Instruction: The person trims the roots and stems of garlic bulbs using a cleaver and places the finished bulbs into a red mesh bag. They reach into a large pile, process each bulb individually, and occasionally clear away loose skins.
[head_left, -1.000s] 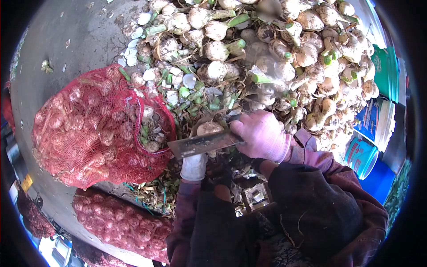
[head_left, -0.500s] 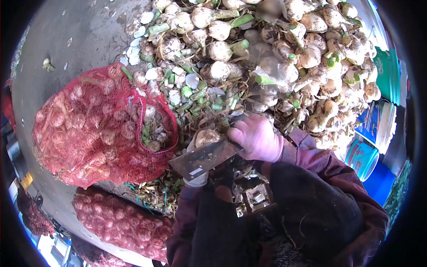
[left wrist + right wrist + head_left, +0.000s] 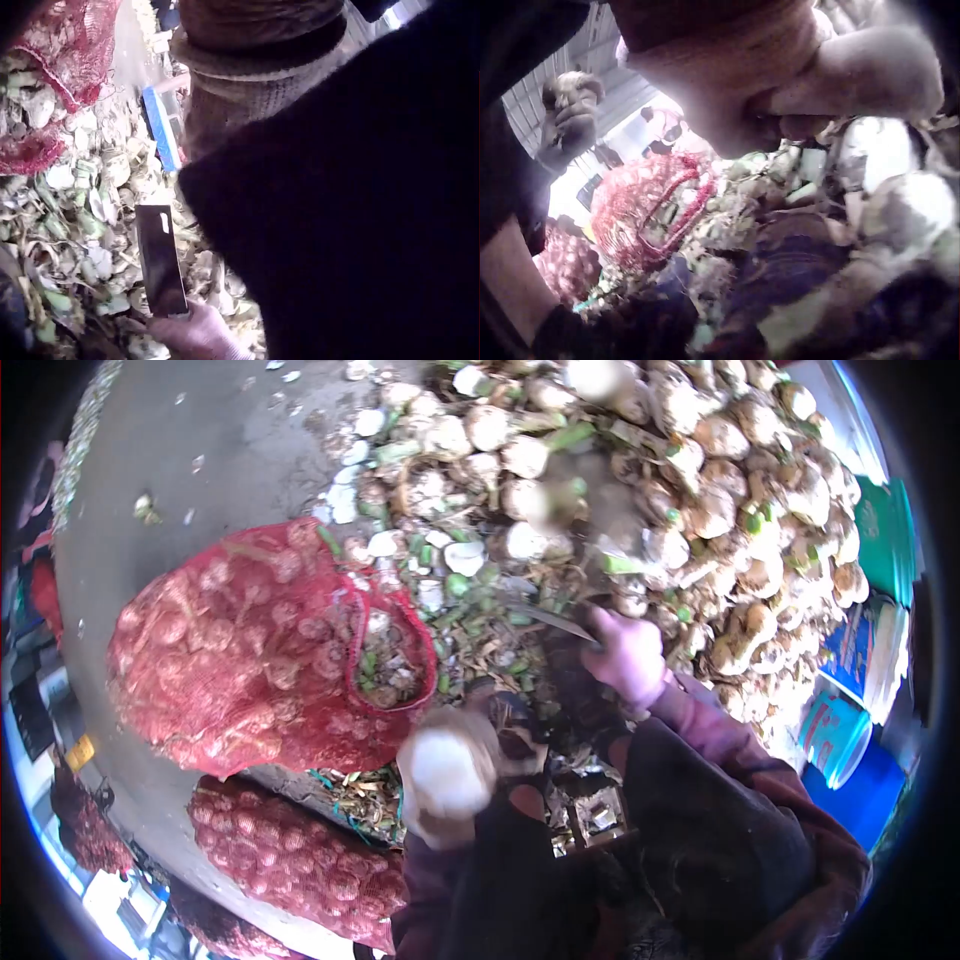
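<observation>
My right hand (image 3: 630,655), in a pinkish glove, grips a broad-bladed knife (image 3: 550,618) over the trimmings between my knees. In the left wrist view the flat, dark blade (image 3: 160,259) stands out from the right hand (image 3: 196,330). My left hand (image 3: 437,828), in a pale knitted glove, is raised above my left knee, apart from the knife. It holds a whitish garlic bulb (image 3: 452,768), blurred in the head view. In the right wrist view the left hand (image 3: 568,124) appears at the upper left, its fingers curled under the bulb (image 3: 574,81).
A red mesh bag (image 3: 230,645) of bulbs lies at the left, its mouth (image 3: 435,660) facing the trimmings. Another full mesh bag (image 3: 290,850) lies nearer. A large heap of untrimmed bulbs (image 3: 720,510) rises ahead and right. Green (image 3: 880,540) and turquoise buckets (image 3: 838,735) stand beyond it.
The left hand has lifted the bulb away from the blade, left and up towards the head camera. The knife has swung to point farther forward. The head view has shifted slightly.
</observation>
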The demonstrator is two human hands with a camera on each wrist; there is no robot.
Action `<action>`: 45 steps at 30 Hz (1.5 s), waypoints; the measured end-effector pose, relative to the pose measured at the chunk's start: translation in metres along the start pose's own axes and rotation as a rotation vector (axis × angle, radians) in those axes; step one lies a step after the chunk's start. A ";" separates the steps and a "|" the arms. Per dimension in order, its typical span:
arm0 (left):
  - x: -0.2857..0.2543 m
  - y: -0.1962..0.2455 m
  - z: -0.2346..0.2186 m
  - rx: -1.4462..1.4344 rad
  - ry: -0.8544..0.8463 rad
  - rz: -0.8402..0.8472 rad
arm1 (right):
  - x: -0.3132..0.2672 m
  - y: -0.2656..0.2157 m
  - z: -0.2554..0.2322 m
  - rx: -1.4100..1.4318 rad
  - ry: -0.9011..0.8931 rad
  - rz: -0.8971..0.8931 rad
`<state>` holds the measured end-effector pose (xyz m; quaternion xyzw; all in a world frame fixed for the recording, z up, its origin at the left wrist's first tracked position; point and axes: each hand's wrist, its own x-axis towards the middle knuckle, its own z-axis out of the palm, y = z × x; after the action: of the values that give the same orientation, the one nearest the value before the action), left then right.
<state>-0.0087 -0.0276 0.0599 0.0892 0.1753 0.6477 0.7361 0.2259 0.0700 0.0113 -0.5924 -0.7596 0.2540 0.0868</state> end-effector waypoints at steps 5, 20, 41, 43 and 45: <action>0.106 0.005 0.078 0.885 -0.016 0.122 | -0.004 0.003 0.019 0.124 0.006 -0.201; -0.012 0.162 -0.110 1.952 1.595 0.151 | -0.007 -0.007 0.013 0.159 -0.196 0.084; 0.010 0.080 -0.143 1.027 0.813 0.330 | -0.006 -0.010 0.019 0.242 -0.306 0.139; 0.021 0.088 -0.131 0.847 0.779 0.341 | -0.008 -0.006 0.022 0.245 -0.313 0.123; 0.026 0.105 -0.121 1.276 1.011 0.173 | -0.011 -0.003 0.021 0.228 -0.308 0.112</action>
<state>-0.1479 0.0010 -0.0181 0.2015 0.8134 0.4398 0.3229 0.2174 0.0535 -0.0032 -0.5742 -0.6961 0.4304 0.0219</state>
